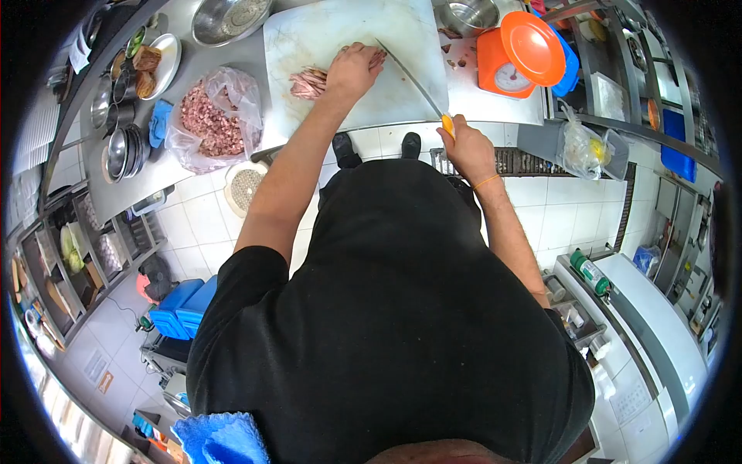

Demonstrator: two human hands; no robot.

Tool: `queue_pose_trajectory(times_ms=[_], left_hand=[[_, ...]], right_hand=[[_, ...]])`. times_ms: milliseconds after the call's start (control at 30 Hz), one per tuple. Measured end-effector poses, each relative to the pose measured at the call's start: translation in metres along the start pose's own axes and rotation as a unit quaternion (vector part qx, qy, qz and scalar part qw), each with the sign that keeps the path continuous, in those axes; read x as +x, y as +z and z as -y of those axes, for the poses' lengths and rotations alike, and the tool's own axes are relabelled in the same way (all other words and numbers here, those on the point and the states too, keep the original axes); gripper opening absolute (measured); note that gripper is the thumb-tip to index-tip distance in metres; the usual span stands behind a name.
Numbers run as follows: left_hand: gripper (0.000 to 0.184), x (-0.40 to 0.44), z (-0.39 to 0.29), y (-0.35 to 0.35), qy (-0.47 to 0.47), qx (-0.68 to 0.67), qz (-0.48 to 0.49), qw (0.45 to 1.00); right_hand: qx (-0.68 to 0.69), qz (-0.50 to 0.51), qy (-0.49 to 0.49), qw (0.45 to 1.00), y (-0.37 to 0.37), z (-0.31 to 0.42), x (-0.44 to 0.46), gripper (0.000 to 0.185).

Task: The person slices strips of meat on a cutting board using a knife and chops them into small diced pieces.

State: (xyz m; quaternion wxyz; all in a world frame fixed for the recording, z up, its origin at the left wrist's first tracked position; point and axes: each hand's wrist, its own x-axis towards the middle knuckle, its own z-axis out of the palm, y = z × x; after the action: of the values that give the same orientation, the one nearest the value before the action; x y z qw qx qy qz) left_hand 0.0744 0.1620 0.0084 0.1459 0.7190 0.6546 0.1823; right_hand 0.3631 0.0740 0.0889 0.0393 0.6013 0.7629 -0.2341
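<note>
On the white cutting board (348,23), my left hand (355,69) presses down on strips of sliced meat (309,83), its fingers bent and close together. Some meat shows past its fingertips on the right, and more lies to the left of the wrist. My right hand (468,147) is wrapped round the yellow handle of a long knife (417,83) near the board's front right corner. The blade points up and left over the board, its tip a little right of my left hand and apart from it.
A plastic bag of diced meat (210,116) sits left of the board, with a blue cloth (159,124), stacked bowls (118,155) and a white plate (166,66) beyond. Metal bowls (232,17) stand behind. An orange scale (502,66) is at the right.
</note>
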Motion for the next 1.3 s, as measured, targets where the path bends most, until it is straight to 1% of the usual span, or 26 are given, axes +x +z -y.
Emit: queue_pose_trajectory(times_ms=[100, 300, 500, 633, 800, 900, 1000, 1100, 1200, 1300], left_hand=[[0.045, -0.002, -0.002, -0.002, -0.022, 0.002, -0.004, 1.000], [0.039, -0.005, 0.006, 0.002, 0.020, -0.023, -0.061, 0.998], [0.027, 0.001, 0.001, -0.003, 0.017, -0.076, -0.042, 0.996], [0.021, 0.001, -0.005, 0.000, 0.001, -0.073, -0.055, 0.996], [0.018, 0.001, -0.007, 0.006, -0.011, -0.065, -0.069, 0.995], [0.017, 0.002, -0.006, 0.009, 0.004, -0.047, -0.082, 0.996], [0.017, 0.004, -0.004, 0.010, 0.007, -0.048, -0.071, 0.996], [0.018, 0.004, -0.005, 0.010, 0.001, -0.050, -0.072, 0.996], [0.024, 0.001, -0.005, 0.009, -0.007, -0.070, -0.069, 0.995], [0.029, -0.002, -0.003, 0.007, 0.013, -0.084, -0.093, 0.992]], right_hand=[[0.004, 0.006, -0.007, 1.000, 0.003, -0.002, -0.001, 0.040], [0.010, 0.003, -0.004, 1.000, 0.000, -0.001, 0.000, 0.039], [-0.014, 0.013, -0.021, 1.000, -0.018, 0.009, -0.002, 0.038], [-0.024, 0.017, -0.021, 0.999, -0.021, 0.009, -0.001, 0.037], [-0.027, 0.051, -0.020, 0.998, -0.023, 0.011, 0.000, 0.036], [-0.011, 0.060, -0.024, 0.998, -0.013, 0.006, 0.011, 0.036], [0.012, 0.062, -0.032, 0.997, 0.007, 0.003, 0.032, 0.035], [0.025, 0.053, -0.041, 0.997, 0.013, 0.011, 0.055, 0.035], [0.021, 0.043, -0.051, 0.998, 0.007, 0.017, 0.059, 0.035], [0.011, 0.018, -0.066, 0.998, -0.011, 0.021, 0.055, 0.034]])
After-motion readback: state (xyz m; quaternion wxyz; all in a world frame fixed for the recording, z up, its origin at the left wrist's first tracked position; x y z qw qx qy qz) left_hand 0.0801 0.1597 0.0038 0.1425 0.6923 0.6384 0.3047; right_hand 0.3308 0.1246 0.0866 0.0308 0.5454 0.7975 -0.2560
